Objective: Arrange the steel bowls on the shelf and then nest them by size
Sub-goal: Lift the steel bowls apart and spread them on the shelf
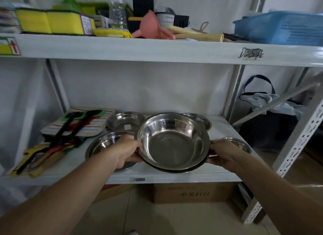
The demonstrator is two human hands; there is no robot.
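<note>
A large steel bowl [173,142] is held at the front of the white middle shelf [174,176], tilted slightly toward me. My left hand [126,151] grips its left rim and my right hand [225,152] grips its right rim. A second rim shows just beneath it, so it seems to sit inside another bowl. Left of it, partly behind my left hand, lies a medium steel bowl [103,144]. Farther back stand a steel bowl [125,121] on the left and another one [201,121], mostly hidden, on the right. A small steel bowl [239,143] peeks out behind my right hand.
Striped cloths and coloured utensils [70,129] cover the shelf's left part. The upper shelf [157,49] carries sponges, a pink funnel and a blue basket [281,27]. A dark bag [267,115] stands behind the right upright. Cardboard boxes [194,192] sit on the floor below.
</note>
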